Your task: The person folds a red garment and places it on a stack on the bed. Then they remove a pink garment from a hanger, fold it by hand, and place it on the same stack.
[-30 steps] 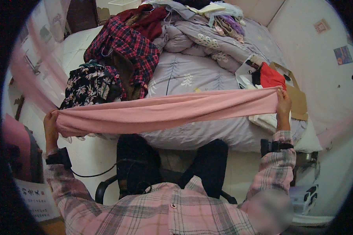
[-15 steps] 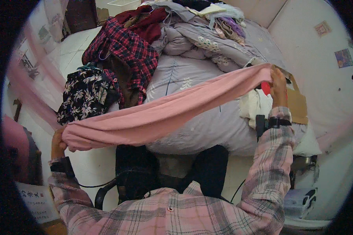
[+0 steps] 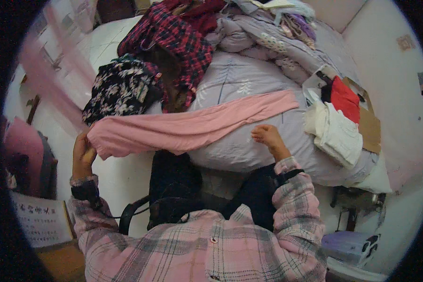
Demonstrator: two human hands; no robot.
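Long pink trousers (image 3: 188,129), folded lengthwise, stretch across the front of the bed. Their wide end is in my left hand (image 3: 83,151), which is closed on it beyond the bed's near left corner. From there the cloth slopes up to the right, and its narrow end rests flat on the bedding. Below that narrow end hovers my right hand (image 3: 269,138), apart from the cloth, its fingers curled together with nothing visible in them.
On the bed's left lie a black floral garment (image 3: 120,89) and a red-and-black plaid garment (image 3: 188,58). A rumpled grey quilt (image 3: 249,37) is behind. To the right, folded white cloth (image 3: 338,134) and red cloth (image 3: 345,101) lie by a cardboard box (image 3: 370,131).
My right hand has let go of the trousers' narrow end and moved left and down. That end now lies on the bed. My left hand still holds the wide end, slightly higher.
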